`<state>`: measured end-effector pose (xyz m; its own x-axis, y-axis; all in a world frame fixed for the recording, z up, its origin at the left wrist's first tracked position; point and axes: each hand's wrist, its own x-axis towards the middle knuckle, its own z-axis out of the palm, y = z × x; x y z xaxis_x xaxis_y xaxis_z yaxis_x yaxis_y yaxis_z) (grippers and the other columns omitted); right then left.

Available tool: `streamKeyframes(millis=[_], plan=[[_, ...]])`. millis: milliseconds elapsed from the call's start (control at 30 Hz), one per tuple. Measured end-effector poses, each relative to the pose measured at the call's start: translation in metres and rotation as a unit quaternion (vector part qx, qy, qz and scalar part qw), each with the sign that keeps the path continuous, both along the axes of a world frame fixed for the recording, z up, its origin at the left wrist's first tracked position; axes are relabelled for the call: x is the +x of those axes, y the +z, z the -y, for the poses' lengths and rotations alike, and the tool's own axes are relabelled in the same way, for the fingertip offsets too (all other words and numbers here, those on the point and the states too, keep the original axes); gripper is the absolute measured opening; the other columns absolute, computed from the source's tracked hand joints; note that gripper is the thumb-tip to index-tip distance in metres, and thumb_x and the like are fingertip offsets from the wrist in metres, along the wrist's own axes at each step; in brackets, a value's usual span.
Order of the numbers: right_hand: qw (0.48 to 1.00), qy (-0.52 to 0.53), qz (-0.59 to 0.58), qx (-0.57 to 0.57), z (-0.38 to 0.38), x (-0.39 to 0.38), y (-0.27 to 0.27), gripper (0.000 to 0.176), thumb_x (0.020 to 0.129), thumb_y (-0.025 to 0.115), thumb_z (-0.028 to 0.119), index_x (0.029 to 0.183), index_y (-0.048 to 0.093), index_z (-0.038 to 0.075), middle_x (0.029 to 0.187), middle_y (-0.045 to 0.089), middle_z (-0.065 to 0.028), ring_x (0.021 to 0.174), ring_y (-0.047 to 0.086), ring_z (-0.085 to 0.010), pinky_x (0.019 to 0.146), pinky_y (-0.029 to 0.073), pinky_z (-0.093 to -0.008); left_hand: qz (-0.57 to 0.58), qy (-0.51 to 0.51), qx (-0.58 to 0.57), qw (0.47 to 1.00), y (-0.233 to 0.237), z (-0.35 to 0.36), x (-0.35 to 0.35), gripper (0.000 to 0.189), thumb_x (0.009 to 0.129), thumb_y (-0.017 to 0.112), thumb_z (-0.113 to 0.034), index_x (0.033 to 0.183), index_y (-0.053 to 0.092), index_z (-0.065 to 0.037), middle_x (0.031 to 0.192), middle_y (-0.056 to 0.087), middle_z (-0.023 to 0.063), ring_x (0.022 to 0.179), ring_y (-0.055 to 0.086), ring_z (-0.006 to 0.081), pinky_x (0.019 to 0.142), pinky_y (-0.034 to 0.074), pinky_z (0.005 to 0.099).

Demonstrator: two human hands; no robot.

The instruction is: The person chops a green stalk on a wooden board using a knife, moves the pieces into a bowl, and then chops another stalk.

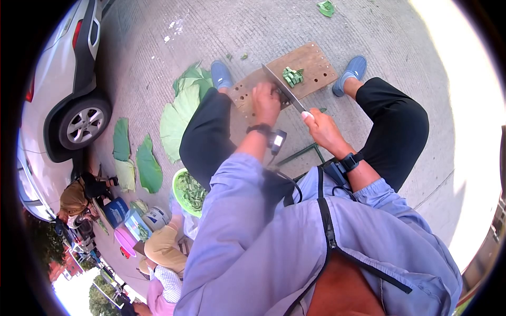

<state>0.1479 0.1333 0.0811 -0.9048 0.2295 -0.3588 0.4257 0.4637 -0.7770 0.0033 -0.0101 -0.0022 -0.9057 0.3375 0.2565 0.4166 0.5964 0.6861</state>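
I see the right hand (322,129), fingers wrapped tight round the handle of the knife (282,87), its blade slanting over the wooden board (316,60) on the pavement (211,26). The left hand (266,101) rests on the board against the blade, fingers curled; I cannot tell whether they pin anything. The chopped greens (292,77) lie just beyond the blade.

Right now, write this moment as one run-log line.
left hand: on board, beside knife | right hand: grips knife | cut greens: on board | bowl: holds green pieces
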Motion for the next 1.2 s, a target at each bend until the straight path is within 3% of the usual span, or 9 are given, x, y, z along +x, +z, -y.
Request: streamKeyframes(millis=[567, 767, 833, 933, 1200], plan=[[0.999, -0.032, 0.008, 0.020, -0.007, 0.008, 0.001, 0.044, 0.103, 0.045, 0.038, 0.094, 0.059, -0.002, 0.089, 0.064, -0.0326, 0.088, 0.060, -0.0532, 0.077, 0.044, -0.0594, 0.002, 0.002, 0.004, 1.000, 0.003, -0.001, 0.002, 0.010, 0.078, 0.066, -0.001, 0.086, 0.063, -0.008, 0.091, 0.062, 0.0109, 0.092, 0.057, 0.0350, 0.082, 0.046, 0.0446], [0.999, -0.026, -0.008, 0.027, -0.011, 0.010, -0.010, 0.045, 0.103, 0.047, 0.039, 0.091, 0.059, -0.002, 0.085, 0.063, -0.0309, 0.082, 0.060, -0.0513, 0.073, 0.045, -0.0564, 0.005, -0.013, 0.011, 1.000, -0.002, -0.002, -0.001, 0.009, 0.079, 0.066, -0.003, 0.087, 0.064, -0.006, 0.093, 0.062, 0.0119, 0.095, 0.056, 0.0353, 0.085, 0.045, 0.0446], [0.999, -0.040, -0.020, 0.008, -0.010, 0.012, -0.016, 0.047, 0.103, 0.048, 0.042, 0.087, 0.054, -0.002, 0.076, 0.061, -0.0279, 0.075, 0.061, -0.0482, 0.069, 0.046, -0.0522, 0.028, -0.006, 0.000, 1.000, -0.001, 0.000, 0.000, 0.010, 0.079, 0.065, -0.004, 0.088, 0.064, -0.006, 0.095, 0.061, 0.0127, 0.096, 0.055, 0.0358, 0.086, 0.045, 0.0447], [0.999, -0.038, -0.010, -0.003, -0.008, 0.011, -0.007, 0.046, 0.103, 0.047, 0.041, 0.090, 0.058, -0.002, 0.085, 0.062, -0.0306, 0.081, 0.059, -0.0506, 0.072, 0.044, -0.0545, 0.033, -0.004, -0.014, 0.999, -0.003, 0.001, -0.001, 0.010, 0.079, 0.065, -0.004, 0.089, 0.064, -0.006, 0.095, 0.061, 0.0130, 0.096, 0.055, 0.0361, 0.086, 0.045, 0.0448], [0.999, -0.032, -0.012, 0.007, -0.007, 0.011, -0.006, 0.046, 0.102, 0.049, 0.041, 0.091, 0.058, -0.003, 0.083, 0.061, -0.0316, 0.079, 0.059, -0.0509, 0.071, 0.044, -0.0550, 0.018, 0.000, -0.018, 1.000, -0.003, 0.000, -0.002, 0.011, 0.079, 0.066, -0.004, 0.089, 0.065, -0.006, 0.095, 0.062, 0.0125, 0.095, 0.056, 0.0357, 0.086, 0.045, 0.0441]])
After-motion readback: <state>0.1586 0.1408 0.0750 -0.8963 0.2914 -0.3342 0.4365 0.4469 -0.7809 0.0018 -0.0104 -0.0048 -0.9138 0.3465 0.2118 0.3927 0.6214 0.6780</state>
